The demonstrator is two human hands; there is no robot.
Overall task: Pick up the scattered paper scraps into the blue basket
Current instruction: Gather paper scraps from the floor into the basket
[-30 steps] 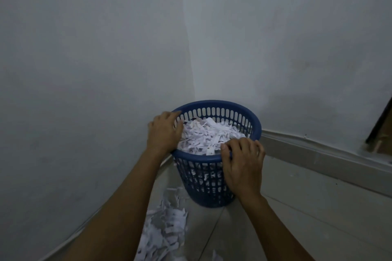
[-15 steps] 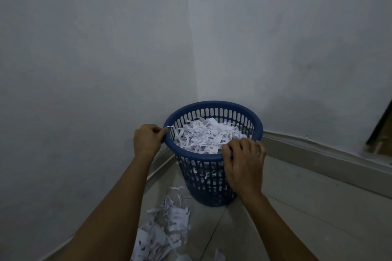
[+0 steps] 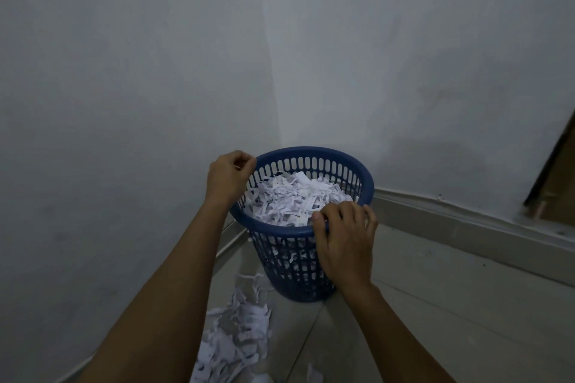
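The blue basket (image 3: 366, 188) stands on the floor in the room corner, filled nearly to its rim with white paper scraps (image 3: 292, 196). My right hand (image 3: 343, 242) grips the basket's near rim, with the fingers over the edge and the thumb on the rim. My left hand (image 3: 228, 179) is curled into a loose fist against the outside of the rim's far left side, and I see nothing in it. More scattered paper scraps (image 3: 236, 339) lie in a heap on the floor to the near left of the basket, beside my left forearm.
Two white walls meet just behind the basket. A grey skirting ledge (image 3: 466, 227) runs along the right wall. A dark wooden frame (image 3: 557, 177) shows at the right edge. Grey floor tiles (image 3: 451, 305) spread to the right of the basket.
My left hand has come out of the basket, closed, and shifted to the outside of the rim's left side. My right hand has stayed on the near rim.
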